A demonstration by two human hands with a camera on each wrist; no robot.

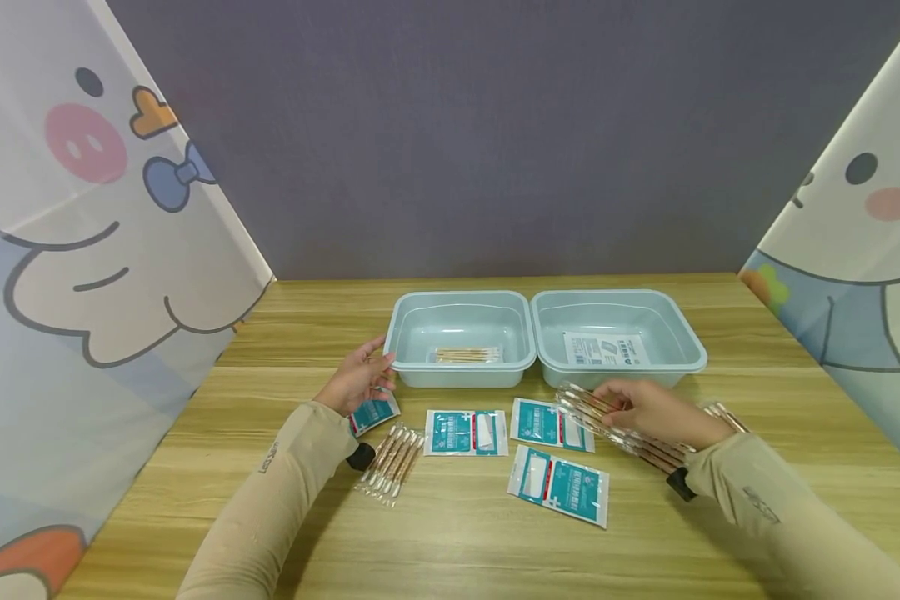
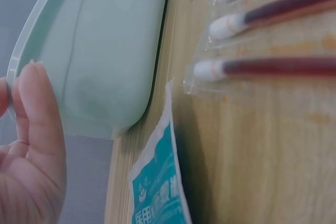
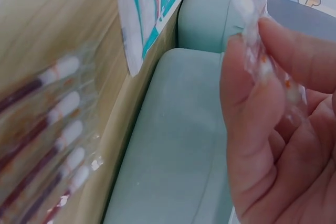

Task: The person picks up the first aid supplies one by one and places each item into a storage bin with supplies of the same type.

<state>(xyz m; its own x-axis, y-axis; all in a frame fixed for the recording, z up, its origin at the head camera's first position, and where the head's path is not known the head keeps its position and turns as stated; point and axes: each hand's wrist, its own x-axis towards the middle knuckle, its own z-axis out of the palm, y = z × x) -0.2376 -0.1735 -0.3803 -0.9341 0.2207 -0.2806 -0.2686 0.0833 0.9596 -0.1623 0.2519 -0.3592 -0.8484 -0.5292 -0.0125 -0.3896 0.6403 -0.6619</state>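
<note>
Your beige sleeves point(image 1: 262, 508) lead to your right hand point(image 1: 648, 410), pinching a clear swab packet point(image 3: 249, 1) between thumb and fingers, and your left hand point(image 1: 358, 377), fingers loosely extended at the rim of the left tub point(image 1: 457, 378). Teal packets point(image 1: 559, 485) lie between them; the right tub point(image 1: 615, 313) stands beyond your right hand.

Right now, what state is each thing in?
Left tub: upright, uncovered, pale-stick swab packet inside.
Right tub: upright, uncovered, white printed packet inside.
Four teal packets: on the table, leftmost partly hidden.
Left brown swab packet: lying on the table.
Right hand: pinching another brown swab packet.
Third brown swab packet: partly hidden.
Left hand: at the left tub's rim.
</note>
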